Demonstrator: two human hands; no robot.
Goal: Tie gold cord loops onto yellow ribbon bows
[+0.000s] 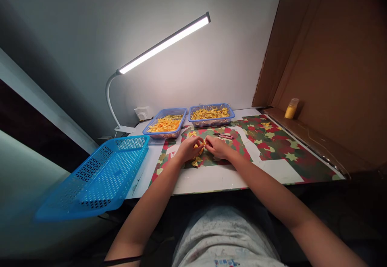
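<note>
My left hand and my right hand meet over the patterned table cover, fingers pinched close together. Between them is a yellow ribbon bow, partly hidden by the fingers. Another yellow bow lies just below my left hand, and one more piece of folded yellow ribbon sits just beyond it. Behind my right hand rests a pair of small pink-handled thread snips.
At the back stand a blue basket of yellow-orange ribbon pieces and another basket of gold cords. A large empty blue basket is at left, below a lit lamp. A cardboard panel and yellow bottle are at right.
</note>
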